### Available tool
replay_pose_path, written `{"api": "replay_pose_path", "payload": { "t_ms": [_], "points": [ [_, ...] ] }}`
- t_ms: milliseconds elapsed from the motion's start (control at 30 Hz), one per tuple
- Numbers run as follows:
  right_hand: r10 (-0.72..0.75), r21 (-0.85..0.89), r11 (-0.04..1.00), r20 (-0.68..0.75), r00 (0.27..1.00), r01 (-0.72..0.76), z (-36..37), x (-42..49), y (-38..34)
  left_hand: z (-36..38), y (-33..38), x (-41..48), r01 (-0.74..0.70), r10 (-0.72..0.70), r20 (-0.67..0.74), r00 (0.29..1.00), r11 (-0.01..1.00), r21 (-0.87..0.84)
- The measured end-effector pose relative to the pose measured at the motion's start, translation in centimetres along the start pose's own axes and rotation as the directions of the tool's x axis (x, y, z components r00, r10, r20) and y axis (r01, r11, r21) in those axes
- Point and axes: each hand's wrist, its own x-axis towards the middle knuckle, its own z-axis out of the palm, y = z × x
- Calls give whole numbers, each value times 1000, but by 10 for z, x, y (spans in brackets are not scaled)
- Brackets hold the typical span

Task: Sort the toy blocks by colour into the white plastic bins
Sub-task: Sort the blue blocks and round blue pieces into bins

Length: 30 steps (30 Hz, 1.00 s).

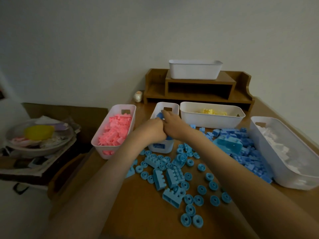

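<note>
My left hand (151, 129) and my right hand (173, 124) meet knuckle to knuckle over the narrow middle bin (160, 148), which holds blue blocks. The right hand's fingers curl around a blue block (159, 115) above the bin's far end. The left hand is curled into a fist, and a bit of blue (170, 138) shows under it. Loose blue bricks (173, 176), several blue wheels (189, 199) and a blue heap (241, 149) lie on the table. The pink bin (96, 144), yellow bin (212, 120) and white-block bin (283, 171) stand around them.
A wooden desk shelf (198, 91) at the back carries another white bin (195, 70). A small figurine (138, 96) stands beside it. To the left, past the table edge, a plate with clutter (39, 135) rests on stacked papers.
</note>
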Motion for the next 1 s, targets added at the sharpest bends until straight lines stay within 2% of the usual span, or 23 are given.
{"api": "replay_pose_path", "payload": {
  "t_ms": [100, 200, 367, 467, 533, 600, 667, 767, 867, 1000],
  "points": [
    [-49, 32, 998, -46, 998, 51, -11, -12, 10, -2, 1, -6, -35, 34, 37, 999, 999, 37],
    [-47, -4, 999, -53, 997, 47, -24, -33, 29, -8, 4, -18, -26, 27, -17, 1000, 998, 65],
    [-37, -77, 996, -33, 999, 34, -38, -73, 60, 2, 16, -37, -75, 98, -301, 949, 993, 87],
    [-40, -71, 997, -60, 997, 36, -42, -91, 70, 15, 33, -50, -285, 244, -452, 858, 958, -24],
    [-26, -78, 997, -37, 999, 23, -40, -100, 76, 25, 46, -56, -442, 360, -409, 839, 888, -126],
    [25, -148, 989, 61, 998, -15, -35, -107, 80, 38, 56, -57, -496, 429, -341, 836, 857, -140],
    [53, -224, 974, 126, 991, -23, -25, -109, 83, 50, 59, -53, -495, 439, -309, 844, 858, -133],
    [57, -268, 963, 137, 989, -18, -20, -110, 88, 62, 62, -47, -470, 419, -266, 868, 867, -167],
    [32, -247, 969, 151, 988, 7, -20, -110, 95, 69, 63, -46, -472, 427, -224, 876, 854, -217],
    [2, -156, 988, 111, 994, 15, -22, -110, 102, 76, 62, -46, -500, 455, -243, 857, 848, -175]
  ]
}}
